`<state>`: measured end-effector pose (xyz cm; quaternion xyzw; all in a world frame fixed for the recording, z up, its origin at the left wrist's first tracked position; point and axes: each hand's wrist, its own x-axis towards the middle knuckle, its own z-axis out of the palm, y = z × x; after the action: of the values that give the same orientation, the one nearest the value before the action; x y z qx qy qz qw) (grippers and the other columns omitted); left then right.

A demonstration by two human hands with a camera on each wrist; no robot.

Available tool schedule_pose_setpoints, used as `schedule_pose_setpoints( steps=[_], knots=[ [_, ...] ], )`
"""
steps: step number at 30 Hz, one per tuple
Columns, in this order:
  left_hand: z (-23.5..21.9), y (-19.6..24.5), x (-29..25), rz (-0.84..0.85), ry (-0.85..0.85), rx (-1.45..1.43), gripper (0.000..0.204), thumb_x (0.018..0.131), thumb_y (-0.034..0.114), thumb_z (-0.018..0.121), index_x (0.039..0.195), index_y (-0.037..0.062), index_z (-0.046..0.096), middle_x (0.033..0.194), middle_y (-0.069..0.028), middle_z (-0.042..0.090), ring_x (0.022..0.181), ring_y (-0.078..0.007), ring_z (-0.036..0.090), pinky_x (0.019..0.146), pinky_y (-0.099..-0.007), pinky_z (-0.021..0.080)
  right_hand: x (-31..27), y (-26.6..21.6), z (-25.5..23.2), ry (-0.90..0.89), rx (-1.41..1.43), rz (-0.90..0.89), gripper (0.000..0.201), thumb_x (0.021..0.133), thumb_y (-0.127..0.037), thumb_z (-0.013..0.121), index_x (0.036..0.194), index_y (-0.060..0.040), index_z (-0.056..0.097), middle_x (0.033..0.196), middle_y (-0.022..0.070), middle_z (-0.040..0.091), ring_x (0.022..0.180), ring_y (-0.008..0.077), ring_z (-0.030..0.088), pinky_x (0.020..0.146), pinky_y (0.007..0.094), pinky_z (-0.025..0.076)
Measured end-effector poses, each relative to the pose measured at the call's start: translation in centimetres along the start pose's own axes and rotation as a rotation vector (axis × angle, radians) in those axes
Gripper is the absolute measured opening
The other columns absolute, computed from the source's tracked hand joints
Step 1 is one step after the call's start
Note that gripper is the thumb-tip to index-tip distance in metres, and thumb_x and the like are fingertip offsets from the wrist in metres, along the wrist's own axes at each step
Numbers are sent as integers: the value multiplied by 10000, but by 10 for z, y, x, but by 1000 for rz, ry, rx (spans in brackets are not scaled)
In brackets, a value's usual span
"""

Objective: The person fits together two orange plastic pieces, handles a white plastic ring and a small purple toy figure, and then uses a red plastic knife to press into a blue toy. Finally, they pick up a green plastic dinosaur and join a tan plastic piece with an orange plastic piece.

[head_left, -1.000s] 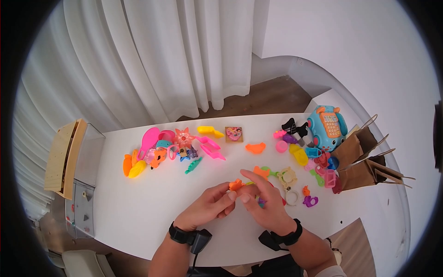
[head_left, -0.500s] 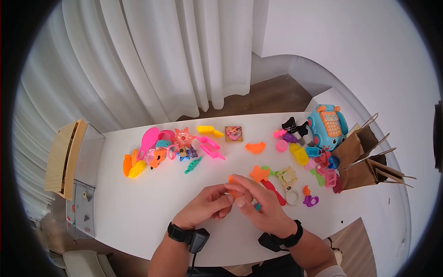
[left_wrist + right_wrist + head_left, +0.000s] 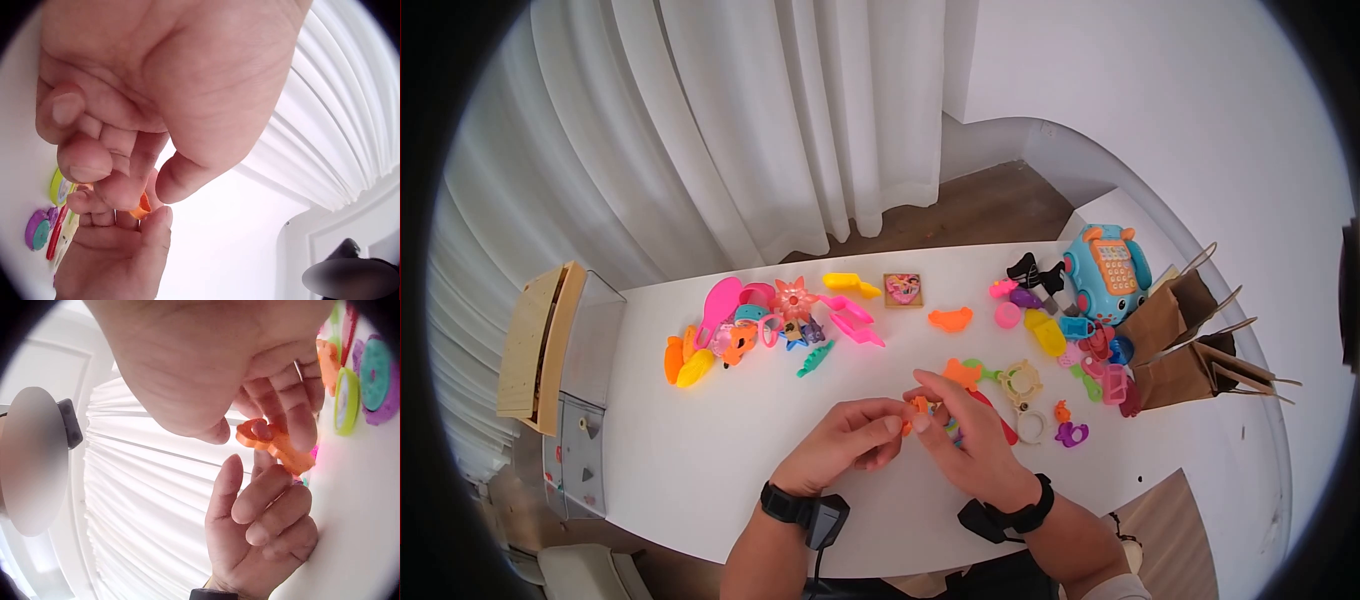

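Both hands meet over the table's near middle with a small orange hollow toy piece (image 3: pixel 290 456) between their fingers. It has a wavy edge and a ring-like end, and a fingertip shows in the opening. My left hand (image 3: pixel 840 447) holds it from the left, index finger raised to it and the other fingers curled. From the right, my right hand (image 3: pixel 975 455) holds its other side, fingers bent behind and around it. In the left wrist view only a bit of the orange piece shows between the hands. Just beyond lie an orange star (image 3: pixel 963 374) and a red stick-like toy (image 3: pixel 1008 431).
A pink pan-like toy (image 3: pixel 853 320), a teal toy (image 3: pixel 814 358) and an orange curved toy (image 3: pixel 950 319) lie farther back. Toys are heaped left and right. At the right stand a blue toy phone (image 3: pixel 1108 275) and paper bags (image 3: pixel 1165 385); a wooden-topped box (image 3: pixel 535 350) stands left.
The orange piece has been turned between the hands. Half a second ago the right fingers lay across it; now they are raised and more of it shows.
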<state>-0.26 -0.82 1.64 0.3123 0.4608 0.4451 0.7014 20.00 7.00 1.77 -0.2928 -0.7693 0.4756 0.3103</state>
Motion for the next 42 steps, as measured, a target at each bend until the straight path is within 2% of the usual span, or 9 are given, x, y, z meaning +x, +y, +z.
schedule_pose_setpoints(
  steps=[3, 8, 18, 20, 27, 29, 36, 38, 42],
  knots=[
    [6, 3, -1, 23, 33, 22, 427, 1046, 318, 646, 1348, 16, 647, 779, 18, 590, 701, -81, 518, 611, -242, 388, -1, 1, 1, -26, -51, 28, 478, 1059, -232, 644, 1446, 23, 529, 1129, 118, 702, 811, 136, 619, 750, 284, 524],
    [3, -3, 0, 45, -25, 84, 420, 1054, 243, 664, 1431, 62, 634, 876, 24, 619, 722, -54, 517, 604, -227, 419, 0, 9, 4, -30, -51, 39, 483, 1055, -307, 635, 1439, -29, 540, 1038, 152, 688, 840, 247, 694, 729, 351, 549],
    [4, -6, 3, 76, -18, 71, 444, 1046, 196, 675, 1465, 73, 598, 842, 17, 606, 686, -65, 509, 590, -235, 421, 0, 8, 1, -40, 17, 97, 499, 1070, -356, 607, 1430, -17, 543, 1105, 177, 726, 916, 253, 748, 733, 346, 553],
    [3, -8, 4, 108, -34, 68, 452, 1048, 175, 664, 1481, 79, 578, 836, 16, 606, 682, -63, 508, 591, -234, 421, -1, 8, 2, -26, 62, 95, 530, 1097, -405, 574, 1444, -8, 525, 940, 83, 705, 795, 141, 643, 757, 291, 526],
    [6, -6, 5, 97, -5, 113, 460, 1045, 159, 652, 1490, 82, 565, 802, 19, 600, 661, -54, 501, 580, -230, 402, -2, 14, 2, -51, 81, 127, 572, 1102, -435, 554, 1480, -12, 478, 965, 86, 723, 791, 140, 652, 740, 281, 525],
    [5, -8, 6, 107, 0, 116, 453, 1043, 164, 653, 1478, 79, 564, 791, 21, 597, 654, -53, 498, 575, -229, 393, -2, 15, 3, -25, 75, 131, 567, 1074, -423, 596, 1462, -17, 512, 1095, 158, 740, 909, 219, 751, 631, 292, 515],
    [8, -5, 5, 105, 21, 138, 438, 1041, 174, 658, 1453, 62, 560, 804, 17, 605, 658, -53, 503, 580, -227, 396, -1, 9, 0, -60, 79, 128, 547, 1067, -359, 626, 1465, -3, 504, 1014, 99, 731, 876, 170, 730, 616, 260, 504],
    [11, -1, 3, 87, 28, 149, 440, 1042, 182, 658, 1448, 49, 554, 814, 13, 615, 672, -53, 513, 583, -224, 398, -1, 5, 1, -41, 98, 98, 560, 1090, -380, 599, 1486, -4, 476, 942, 80, 723, 797, 124, 659, 738, 278, 527],
    [10, -1, 3, 67, 45, 145, 434, 1048, 206, 662, 1433, 39, 555, 824, 13, 624, 685, -52, 523, 587, -220, 402, -2, 6, 1, -25, 90, 70, 525, 1050, -292, 657, 1453, 12, 511, 1018, 95, 743, 885, 163, 743, 634, 265, 518]
  ],
)
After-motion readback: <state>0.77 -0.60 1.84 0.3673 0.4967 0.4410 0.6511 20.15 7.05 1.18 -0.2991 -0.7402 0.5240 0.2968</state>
